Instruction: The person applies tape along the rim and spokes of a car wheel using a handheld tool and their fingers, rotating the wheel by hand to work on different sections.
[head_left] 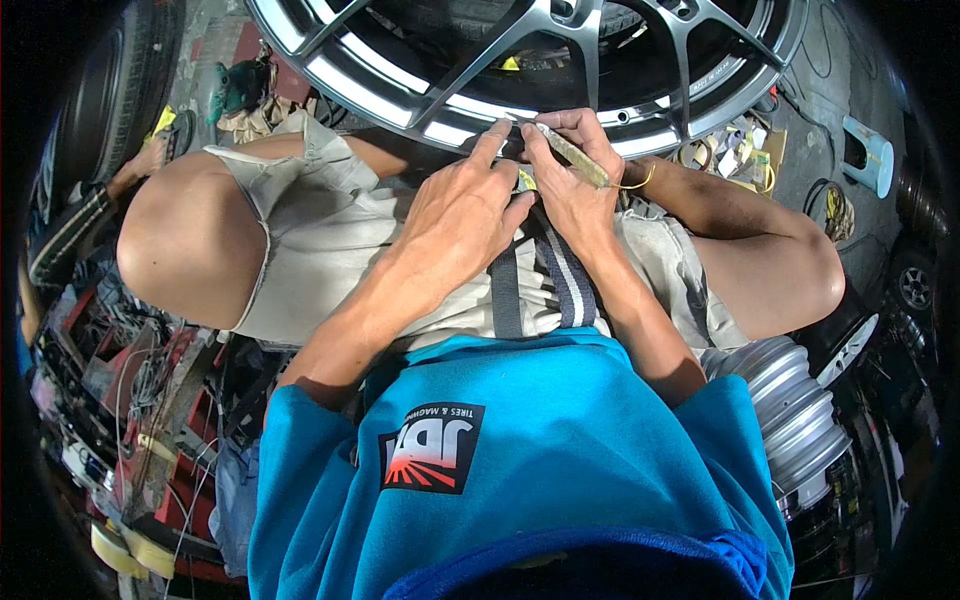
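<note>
A large grey multi-spoke alloy wheel (470, 105) with a bright machined lip lies in front of me, above my lap. My right hand (575, 170) is closed around a slim, flat, tan-yellow tool (578, 160) whose exact kind I cannot make out. Its upper end points toward the wheel's near edge. Close on the left, my left hand (462, 205) rests by that edge, index finger stretched to the lip and thumb apart from it. A small yellowish piece (526, 181) shows between my hands; the spot under the fingertips is partly hidden.
Silver wheel rims (775, 410) stand at my right side. A pale blue container (867, 157) sits farther right. Cables, tools and yellow sponges (130, 550) clutter the left. A tire (125, 90) stands at far left, near another person's foot (150, 155).
</note>
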